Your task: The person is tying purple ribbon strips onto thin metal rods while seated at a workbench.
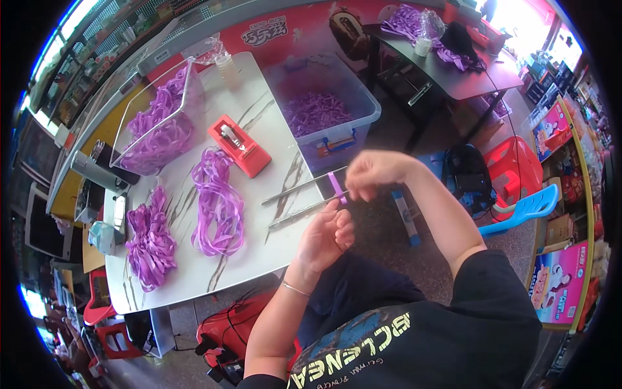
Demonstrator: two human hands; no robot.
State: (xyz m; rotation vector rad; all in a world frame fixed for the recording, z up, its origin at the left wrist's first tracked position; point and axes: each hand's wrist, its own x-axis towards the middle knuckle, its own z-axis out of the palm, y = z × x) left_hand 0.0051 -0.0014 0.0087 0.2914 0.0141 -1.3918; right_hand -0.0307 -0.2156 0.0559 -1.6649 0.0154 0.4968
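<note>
A short strip of purple ribbon (336, 187) lies across two thin metal rods (291, 190), which reach past the table's right edge. My left hand (329, 235) is closed below the near rod, its fingertips pinched at the ribbon's lower end. My right hand (377, 172), slightly blurred, is curled by the rods' outer ends, just right of the ribbon; whatever its fingers hold is hidden. On the tabletop left of the rods lie a loose looped hank of purple ribbon (219, 207) and a denser bundle of ribbon (150, 243). A red tape dispenser (249, 157) stands behind the rods.
A clear basket (120, 139) of ribbon stands at the white table's (259, 249) back left. Beyond its right edge is a translucent bin (363, 123) holding purple pieces. Right of me are a red stool (518, 170) and a blue plastic seat (541, 200). Farther back stands a dark table (457, 84).
</note>
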